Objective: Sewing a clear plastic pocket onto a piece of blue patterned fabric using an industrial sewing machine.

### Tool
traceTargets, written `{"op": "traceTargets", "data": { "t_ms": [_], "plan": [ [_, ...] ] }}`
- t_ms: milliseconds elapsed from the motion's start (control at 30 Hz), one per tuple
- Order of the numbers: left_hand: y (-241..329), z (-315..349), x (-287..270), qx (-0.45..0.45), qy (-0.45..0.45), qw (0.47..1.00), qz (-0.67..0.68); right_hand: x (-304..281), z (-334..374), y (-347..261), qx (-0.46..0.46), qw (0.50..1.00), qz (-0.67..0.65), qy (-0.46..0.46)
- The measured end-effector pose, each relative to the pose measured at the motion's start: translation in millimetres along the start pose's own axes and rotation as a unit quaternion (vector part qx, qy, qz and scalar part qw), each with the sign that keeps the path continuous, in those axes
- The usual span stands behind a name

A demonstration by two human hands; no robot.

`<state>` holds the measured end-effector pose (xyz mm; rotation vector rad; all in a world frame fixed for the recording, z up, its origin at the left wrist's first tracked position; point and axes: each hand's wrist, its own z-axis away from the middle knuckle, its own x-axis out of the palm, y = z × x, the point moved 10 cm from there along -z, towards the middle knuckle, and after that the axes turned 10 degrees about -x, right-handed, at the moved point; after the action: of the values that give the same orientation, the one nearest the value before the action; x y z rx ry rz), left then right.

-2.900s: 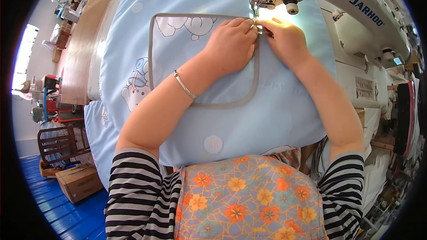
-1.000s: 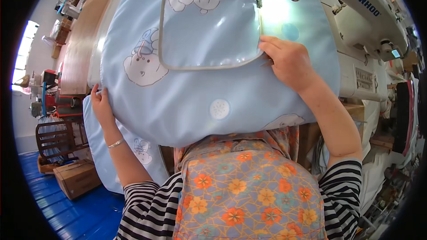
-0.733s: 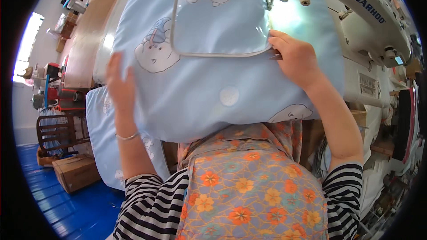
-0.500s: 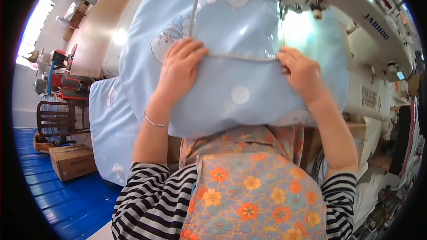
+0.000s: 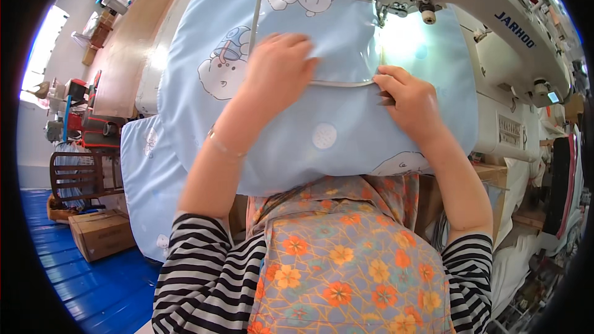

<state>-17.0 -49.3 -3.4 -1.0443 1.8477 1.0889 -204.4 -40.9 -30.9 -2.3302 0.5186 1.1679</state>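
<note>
A light blue, bear-printed fabric (image 5: 278,161) is spread over the worktable (image 5: 139,49), its near edge sagging against a flowered apron (image 5: 352,272). On it, toward the table's far edge, lies a clear plastic panel (image 5: 340,37) with grey binding (image 5: 343,85) around its rim. The right hand (image 5: 408,96) has its thumb and forefinger pinched at the panel's near right corner; a small dark pointed piece (image 5: 385,100) shows beneath those fingers, too little of it to name. The left hand (image 5: 278,65), blurred, is over the panel's near left corner, fingers loose and thumb apart, gripping nothing visible; whether it touches the plastic cannot be told. A bracelet (image 5: 226,145) circles the left wrist. The sewing machine (image 5: 470,0) has its presser foot (image 5: 380,20) at the panel's right edge, near the far right corner, beside a bright patch of light. Another bear-printed cloth (image 5: 154,173) hangs off the table's left edge, near a cardboard box (image 5: 102,235) on the blue floor (image 5: 80,278).
</note>
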Motion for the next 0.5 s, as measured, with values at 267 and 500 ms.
{"op": "traceTargets", "data": {
  "t_ms": [267,500],
  "plan": [
    [70.4,-17.0,76.0,0.183,-0.098,0.978,0.034,-6.9,10.6,3.6,0.011,1.0,-0.016,0.007],
    [72.3,-16.2,73.8,0.185,-0.101,0.977,0.023,-114.7,207.1,60.5,0.29,0.885,-0.016,0.364]
  ]
}}
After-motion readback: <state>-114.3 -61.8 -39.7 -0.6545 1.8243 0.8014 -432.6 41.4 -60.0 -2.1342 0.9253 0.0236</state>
